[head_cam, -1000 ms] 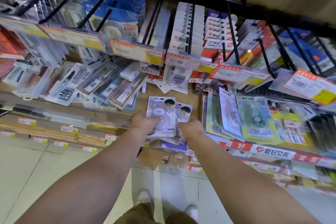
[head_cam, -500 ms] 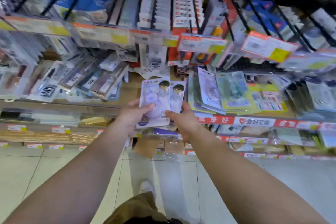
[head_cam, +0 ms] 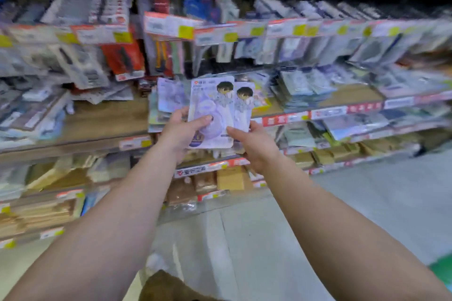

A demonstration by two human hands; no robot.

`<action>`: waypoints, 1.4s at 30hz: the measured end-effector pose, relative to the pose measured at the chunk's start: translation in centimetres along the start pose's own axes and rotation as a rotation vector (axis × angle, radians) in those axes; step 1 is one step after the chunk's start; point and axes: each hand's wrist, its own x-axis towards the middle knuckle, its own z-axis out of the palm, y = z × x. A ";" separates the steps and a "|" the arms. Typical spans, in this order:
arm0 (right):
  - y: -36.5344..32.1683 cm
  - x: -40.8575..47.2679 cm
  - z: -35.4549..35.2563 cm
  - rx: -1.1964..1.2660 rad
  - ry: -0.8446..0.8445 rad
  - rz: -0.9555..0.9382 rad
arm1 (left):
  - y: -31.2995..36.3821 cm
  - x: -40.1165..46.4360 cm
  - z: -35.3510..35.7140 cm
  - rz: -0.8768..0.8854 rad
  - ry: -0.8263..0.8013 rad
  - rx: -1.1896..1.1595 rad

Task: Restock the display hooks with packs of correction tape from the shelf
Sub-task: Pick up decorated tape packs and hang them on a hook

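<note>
At the centre of the frame two flat lilac blister packs of correction tape [head_cam: 212,112], each printed with a dark-haired cartoon figure, are held fanned, the nearer one overlapping the one behind it to the right. They look light and thin: a stiff card back with a glossy clear bubble over the round tape case, so probably slick on the face and apt to slide against each other. The card edges and lower corners seem the safest hold; the top margin, where a hang hole would sit, should stay free for a hook, though no hole can be made out through the blur.

The left hand [head_cam: 182,131] grips the front pack, thumb pressed on its bubble and fingers behind. The right hand [head_cam: 254,145] pinches the lower right corner of the pair.

Behind them a wooden shelf [head_cam: 105,117] carries loose stationery packs, and across the upper frame hang rows of packets behind orange-and-yellow price tags [head_cam: 168,24].
</note>
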 end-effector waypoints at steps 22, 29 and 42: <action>-10.2 -0.9 -33.4 0.229 0.306 -0.194 | 2.9 -0.3 35.2 0.185 -0.449 0.101; -16.5 5.6 -40.6 0.227 0.362 -0.265 | 7.6 5.8 44.0 0.249 -0.537 0.168; -24.0 14.9 -46.5 0.253 0.283 -0.333 | 12.6 12.3 51.3 0.391 -0.406 0.190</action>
